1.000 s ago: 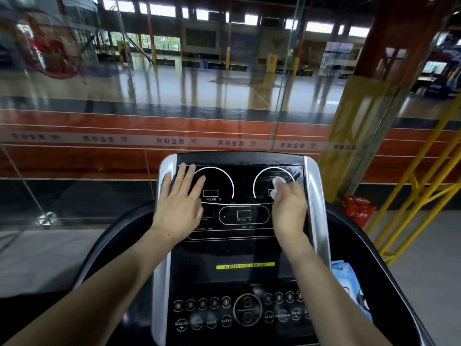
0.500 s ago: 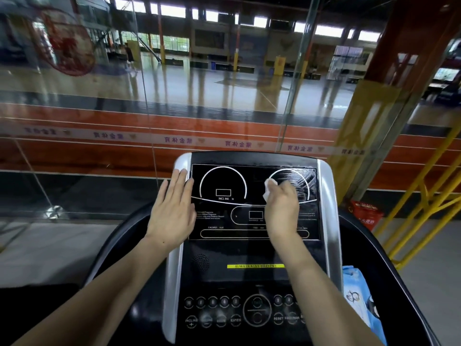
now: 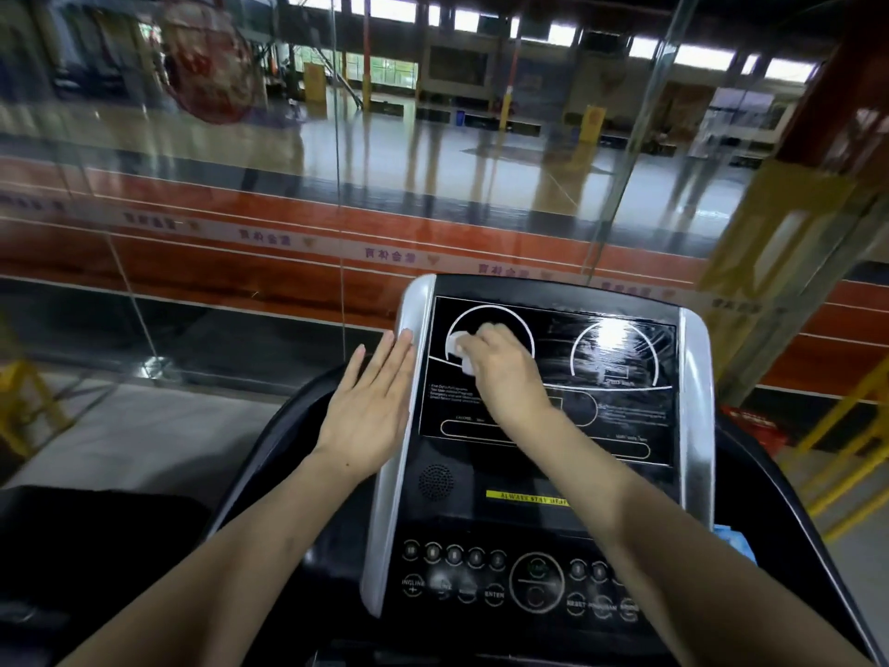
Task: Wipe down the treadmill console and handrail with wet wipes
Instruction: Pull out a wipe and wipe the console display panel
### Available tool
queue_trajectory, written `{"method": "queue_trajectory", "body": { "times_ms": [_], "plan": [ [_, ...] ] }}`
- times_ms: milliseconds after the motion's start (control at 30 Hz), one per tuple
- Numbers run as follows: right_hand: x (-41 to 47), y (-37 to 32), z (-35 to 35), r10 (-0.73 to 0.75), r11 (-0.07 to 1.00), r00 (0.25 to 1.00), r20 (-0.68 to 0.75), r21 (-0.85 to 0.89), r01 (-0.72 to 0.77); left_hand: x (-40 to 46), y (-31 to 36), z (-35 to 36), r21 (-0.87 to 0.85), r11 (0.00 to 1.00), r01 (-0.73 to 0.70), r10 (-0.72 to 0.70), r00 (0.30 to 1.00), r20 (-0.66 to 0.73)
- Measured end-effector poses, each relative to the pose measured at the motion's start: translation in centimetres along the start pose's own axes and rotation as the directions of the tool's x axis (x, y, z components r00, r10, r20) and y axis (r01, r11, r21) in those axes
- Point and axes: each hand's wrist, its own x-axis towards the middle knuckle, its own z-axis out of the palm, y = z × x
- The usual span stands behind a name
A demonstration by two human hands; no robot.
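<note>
The treadmill console is a black display panel with silver side trims, low and right of centre. My right hand grips a white wet wipe and presses it on the left dial of the display. The right dial shines with wet streaks. My left hand lies flat with straight fingers against the console's left silver trim. The black curved handrail runs down to the left of the console.
A glass wall stands right behind the console. A blue wet-wipe pack sits at the console's right side. A button panel fills the lower console. Yellow railings and a red bin are at the right.
My right hand slid the wipe from the right dial across to the left dial. My left hand moved off the display onto the left trim. The view shifted left.
</note>
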Motion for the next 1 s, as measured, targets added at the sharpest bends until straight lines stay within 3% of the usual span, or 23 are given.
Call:
{"method": "queue_trajectory", "body": {
  "times_ms": [100, 200, 300, 400, 567, 633, 867, 933, 1000],
  "plan": [
    [1.3, -0.9, 0.7, 0.012, 1.0, 1.0, -0.011, -0.006, -0.012, -0.6, -0.2, 0.1, 0.024, 1.0, 0.005, -0.005, 1.0, 0.007],
    [-2.7, -2.5, 1.3, -0.178, 0.983, 0.984, -0.01, 0.039, 0.178, -0.8, -0.4, 0.4, 0.035, 0.999, 0.017, -0.017, 1.0, 0.011],
    [-7.1, -3.3, 1.9, -0.278, 0.953, 0.96, 0.027, 0.135, 0.272, -0.8, -0.4, 0.7, 0.021, 1.0, 0.021, -0.022, 0.999, 0.039],
    [-7.0, -3.1, 1.2, -0.371, 0.926, 0.921, 0.117, 0.116, 0.358, -0.9, -0.3, 0.7, -0.008, 0.999, 0.044, -0.044, 0.999, 0.032],
    [0.6, -0.7, 0.5, -0.042, 0.998, 0.999, 0.032, 0.055, 0.04, -1.0, -0.1, 0.5, -0.019, 0.998, 0.057, -0.056, 0.998, 0.037],
    [0.4, -0.9, 0.9, -0.059, 0.998, 0.998, 0.022, 0.035, 0.058, -1.0, -0.1, 0.4, -0.024, 0.998, 0.055, -0.054, 0.997, 0.046],
    [-7.9, -2.2, 0.7, -0.38, 0.922, 0.918, 0.111, 0.124, 0.367, -0.8, 0.2, 0.1, -0.01, 0.999, 0.035, -0.034, 0.998, 0.05],
    [-5.8, -0.8, 0.3, -0.356, 0.934, 0.928, 0.111, 0.08, 0.348, -0.6, 0.3, -0.3, -0.033, 0.999, -0.008, 0.009, 0.999, 0.042],
    [-2.7, 1.2, -0.2, -0.201, 0.979, 0.979, 0.033, 0.029, 0.2, -0.3, 0.6, -0.5, -0.054, 0.998, -0.036, 0.037, 0.999, 0.03]
  ]
}}
